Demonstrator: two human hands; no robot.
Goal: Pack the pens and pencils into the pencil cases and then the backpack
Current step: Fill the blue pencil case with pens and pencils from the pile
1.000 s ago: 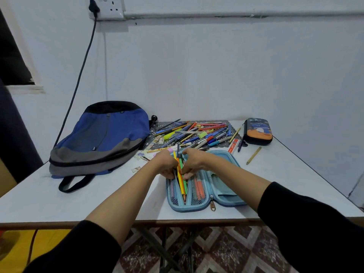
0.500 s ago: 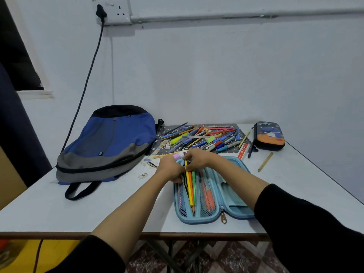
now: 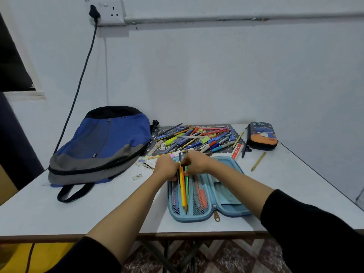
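Note:
A light blue pencil case point(image 3: 226, 208) lies open near the table's front edge, with several pens behind its mesh pocket. My left hand point(image 3: 166, 167) and my right hand point(image 3: 196, 162) meet over its far end. Both grip a bundle of pencils point(image 3: 184, 189), yellow, orange and green, which lies lengthwise in the case's left half. A heap of loose pens and pencils point(image 3: 199, 137) rests on a dark mat behind the case. A blue and grey backpack point(image 3: 102, 144) lies flat at the left. A dark pencil case point(image 3: 262, 135) with an orange print stands closed at the back right.
A single pencil point(image 3: 258, 161) lies loose right of the blue case, and a red ruler point(image 3: 236, 151) sits beside the mat. Small stickers point(image 3: 137, 176) lie near the backpack. A black cable point(image 3: 78, 85) hangs from a wall socket behind the backpack. The wall closes off the table's far side.
The pencil bundle, upright a second ago, has been tipped down to lie in the case's left half. Both hands stay on its far end.

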